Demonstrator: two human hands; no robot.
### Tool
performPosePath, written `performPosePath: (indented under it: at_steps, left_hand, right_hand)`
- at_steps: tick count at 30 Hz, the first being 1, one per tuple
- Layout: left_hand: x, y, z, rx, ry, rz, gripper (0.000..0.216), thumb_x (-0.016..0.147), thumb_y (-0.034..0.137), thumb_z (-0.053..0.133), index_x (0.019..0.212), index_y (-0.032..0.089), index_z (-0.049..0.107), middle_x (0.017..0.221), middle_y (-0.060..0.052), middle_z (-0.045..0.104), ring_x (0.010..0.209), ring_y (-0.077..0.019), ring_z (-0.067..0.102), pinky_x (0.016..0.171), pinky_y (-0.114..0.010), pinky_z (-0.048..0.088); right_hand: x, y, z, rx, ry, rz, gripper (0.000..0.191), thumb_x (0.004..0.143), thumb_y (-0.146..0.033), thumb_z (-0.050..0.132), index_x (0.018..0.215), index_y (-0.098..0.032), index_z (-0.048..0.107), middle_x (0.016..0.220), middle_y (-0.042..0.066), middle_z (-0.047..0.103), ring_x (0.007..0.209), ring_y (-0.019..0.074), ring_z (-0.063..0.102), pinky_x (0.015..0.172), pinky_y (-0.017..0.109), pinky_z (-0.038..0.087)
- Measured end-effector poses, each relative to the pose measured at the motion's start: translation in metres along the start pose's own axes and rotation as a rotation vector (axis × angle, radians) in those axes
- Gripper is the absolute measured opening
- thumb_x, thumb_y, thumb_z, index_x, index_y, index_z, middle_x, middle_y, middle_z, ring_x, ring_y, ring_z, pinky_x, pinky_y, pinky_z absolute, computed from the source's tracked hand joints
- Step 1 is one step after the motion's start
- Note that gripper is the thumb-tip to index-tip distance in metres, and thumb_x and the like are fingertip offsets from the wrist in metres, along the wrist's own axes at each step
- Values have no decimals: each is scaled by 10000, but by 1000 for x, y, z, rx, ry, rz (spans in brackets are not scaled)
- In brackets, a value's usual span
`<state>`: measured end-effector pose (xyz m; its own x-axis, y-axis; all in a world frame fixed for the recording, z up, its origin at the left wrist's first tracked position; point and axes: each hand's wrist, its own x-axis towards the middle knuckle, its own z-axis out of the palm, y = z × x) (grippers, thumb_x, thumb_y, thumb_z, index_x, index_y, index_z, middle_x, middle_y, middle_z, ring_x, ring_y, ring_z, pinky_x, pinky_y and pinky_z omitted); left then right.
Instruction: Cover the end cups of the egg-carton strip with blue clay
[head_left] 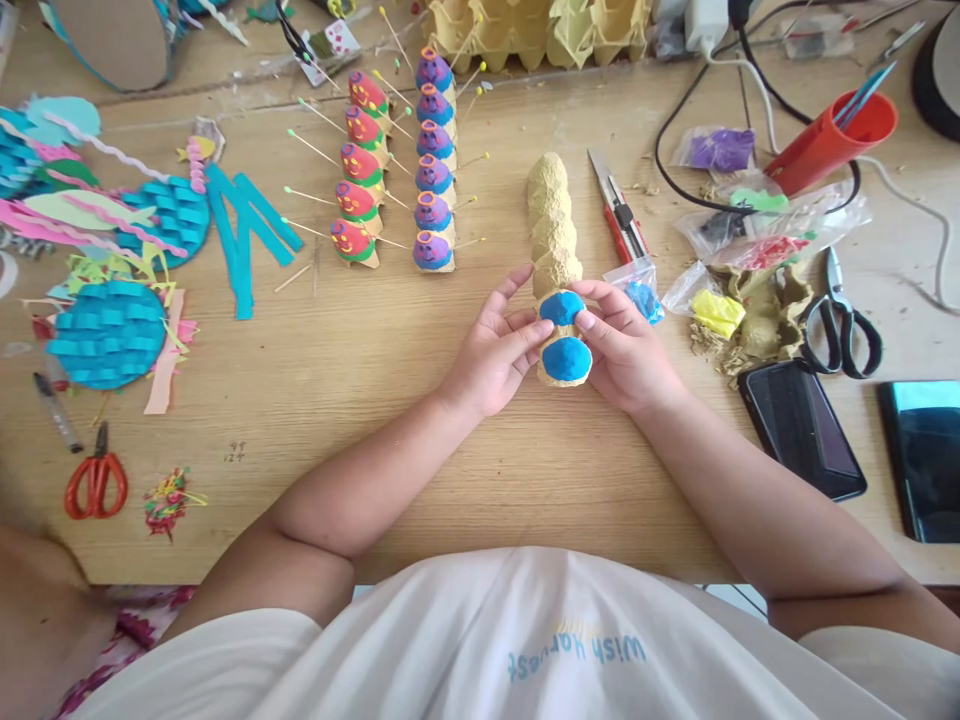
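Observation:
A strip of egg-carton cones [553,225] lies lengthwise on the wooden table [360,350]. Its two nearest cones are capped with blue clay [565,358]. My left hand [495,345] holds the strip's left side, thumb and fingers pressed against the upper blue cap. My right hand [622,345] grips the right side, fingers curled and its thumb on the same cap. A small bag of blue clay [643,298] lies just beside my right hand.
Two painted cone rows with pins, red [356,185] and purple [433,165], stand to the left. A box cutter [619,210], clay bags [716,310], black scissors [840,320], two phones [799,425], an orange cup [829,140] and cables lie right. Blue paper fish [109,335] and red scissors [96,480] lie left.

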<state>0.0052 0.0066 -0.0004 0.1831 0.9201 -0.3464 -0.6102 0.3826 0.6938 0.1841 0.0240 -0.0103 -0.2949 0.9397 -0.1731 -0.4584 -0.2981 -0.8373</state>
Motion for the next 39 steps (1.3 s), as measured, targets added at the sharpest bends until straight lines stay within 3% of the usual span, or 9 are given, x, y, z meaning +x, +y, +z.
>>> performPosePath:
  at_steps: [5, 11, 20, 28, 39]
  left_hand:
    - [0, 0, -1, 1, -16, -4, 991, 823, 239, 1007, 1681, 409, 540, 955, 65, 868, 907, -161, 840, 840, -274, 623]
    - [2, -1, -1, -35, -27, 26, 914, 790, 244, 1043, 1589, 354, 611, 857, 93, 837, 790, -113, 797, 764, -219, 600]
    - [2, 0, -3, -20, -23, 5, 1008, 759, 228, 1063, 1632, 367, 578, 855, 93, 834, 752, -104, 771, 698, -196, 553]
    - [5, -2, -7, -11, -56, 16, 923, 825, 346, 1048, 1619, 392, 577, 957, 74, 857, 884, -135, 827, 803, -236, 603]
    - [7, -7, -10, 72, -74, 104, 898, 776, 335, 1088, 1551, 387, 638, 862, 94, 828, 744, -106, 796, 701, -208, 579]
  right_hand:
    - [0, 0, 0, -7, -10, -1, 521, 811, -519, 1067, 1199, -330, 774, 1083, -23, 858, 890, 174, 796, 784, 319, 696]
    - [0, 0, 0, 8, -16, 0, 503, 805, -499, 1075, 1184, -332, 790, 1071, -33, 862, 889, 158, 797, 786, 291, 691]
    - [-1, -1, 0, -22, -6, 1, 489, 823, -527, 1055, 1191, -337, 794, 1079, -30, 864, 893, 169, 798, 786, 303, 695]
    - [-1, 0, -2, -21, -7, -8, 478, 858, -535, 1025, 1210, -326, 777, 1125, -15, 873, 947, 179, 810, 832, 319, 703]
    - [-1, -2, 0, 15, 4, 0, 464, 816, -500, 1061, 1162, -327, 805, 1071, -35, 866, 894, 158, 788, 761, 281, 682]
